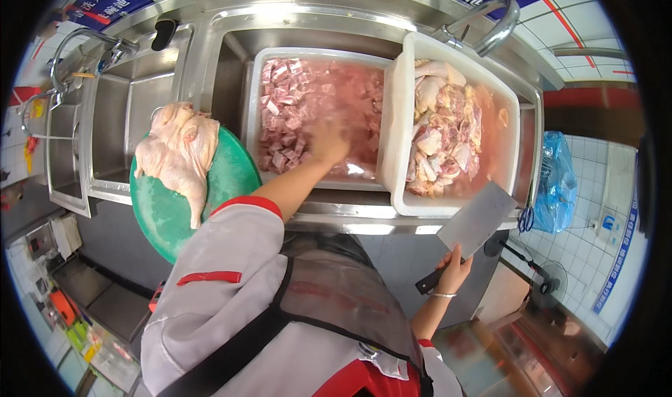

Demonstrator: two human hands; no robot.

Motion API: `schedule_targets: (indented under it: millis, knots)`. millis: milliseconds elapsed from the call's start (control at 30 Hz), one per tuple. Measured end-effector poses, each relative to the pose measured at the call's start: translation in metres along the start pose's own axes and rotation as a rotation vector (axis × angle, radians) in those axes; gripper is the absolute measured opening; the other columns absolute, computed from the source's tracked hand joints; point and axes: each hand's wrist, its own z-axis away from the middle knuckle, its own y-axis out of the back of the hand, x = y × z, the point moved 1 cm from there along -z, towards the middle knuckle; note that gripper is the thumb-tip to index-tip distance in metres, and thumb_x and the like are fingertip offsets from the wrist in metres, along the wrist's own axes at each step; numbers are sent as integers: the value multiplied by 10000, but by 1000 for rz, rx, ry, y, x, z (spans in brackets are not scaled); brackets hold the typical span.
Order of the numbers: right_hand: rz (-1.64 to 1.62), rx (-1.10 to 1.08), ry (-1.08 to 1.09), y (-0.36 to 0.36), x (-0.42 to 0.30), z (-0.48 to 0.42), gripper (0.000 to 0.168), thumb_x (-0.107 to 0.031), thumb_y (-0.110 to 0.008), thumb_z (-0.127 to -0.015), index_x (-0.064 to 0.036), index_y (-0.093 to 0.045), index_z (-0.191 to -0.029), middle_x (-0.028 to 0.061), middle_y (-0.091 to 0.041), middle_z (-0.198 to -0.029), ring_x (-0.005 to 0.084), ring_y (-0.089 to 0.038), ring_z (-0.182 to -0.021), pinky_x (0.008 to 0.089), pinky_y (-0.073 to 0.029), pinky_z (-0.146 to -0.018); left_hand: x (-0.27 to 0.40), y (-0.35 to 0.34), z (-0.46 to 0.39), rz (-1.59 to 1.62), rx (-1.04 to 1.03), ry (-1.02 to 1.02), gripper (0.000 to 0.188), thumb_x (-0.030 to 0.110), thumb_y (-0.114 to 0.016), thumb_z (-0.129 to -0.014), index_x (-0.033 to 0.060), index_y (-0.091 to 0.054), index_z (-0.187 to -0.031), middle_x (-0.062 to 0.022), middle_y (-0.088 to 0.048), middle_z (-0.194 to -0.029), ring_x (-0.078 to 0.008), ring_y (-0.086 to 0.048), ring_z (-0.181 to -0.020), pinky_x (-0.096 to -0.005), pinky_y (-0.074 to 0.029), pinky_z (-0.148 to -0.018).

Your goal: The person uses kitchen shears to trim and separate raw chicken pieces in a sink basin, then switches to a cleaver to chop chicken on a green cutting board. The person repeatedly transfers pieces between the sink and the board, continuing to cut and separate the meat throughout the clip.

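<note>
My left hand [332, 140] reaches down into a white plastic tub [254, 114] of reddish water. It is blurred, and its fingers are hidden in the murk among cubed raw meat [283, 90]. Off to the right, my right hand [457, 271] grips a cleaver [479, 219] by its dark handle, with the broad blade up near the front corner of a second white tub [395, 140]. That tub contains raw chicken pieces [446, 129] in pinkish water. On the left, a plucked raw chicken [181, 150] lies on a round green cutting board [236, 161].
Both tubs rest at a stainless steel sink [231, 56]. Curved faucets [499, 35] rise along its back edge. Scissors [525, 219] and a blue plastic bag [557, 187] hang at the right end, with a fan [548, 281] beyond.
</note>
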Motion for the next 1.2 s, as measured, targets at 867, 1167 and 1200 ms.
schedule_targets:
  millis: [867,1167,1200]
  knots:
    - [68,-79,43,8,-13,-7,177,-154,-550,-941,-16,-482,-1027,12,-452,-580,90,-430,-416,247,-366,-372,-13,58,2,-428,-430,-478,604,399,-661,-773,246,-508,-1337,-84,-366,-1458,-379,-199,-1393,-670,-126,-1071]
    - [-28,-305,-9,45,-12,-50,124,-142,-544,-932,-23,-512,-913,15,-479,-555,96,-450,-408,248,-363,-382,34,143,-64,-199,-14,-187,216,244,-555,-895,62,-670,-879,-147,-669,-861,-316,-654,-835,-382,-509,-740]
    - [-65,-314,-30,46,-7,-55,127,-144,-546,-933,-25,-511,-907,14,-479,-556,96,-448,-408,248,-361,-382,69,155,-64,-90,27,-248,205,238,-571,-887,57,-667,-884,-147,-668,-866,-319,-651,-837,-382,-507,-741]
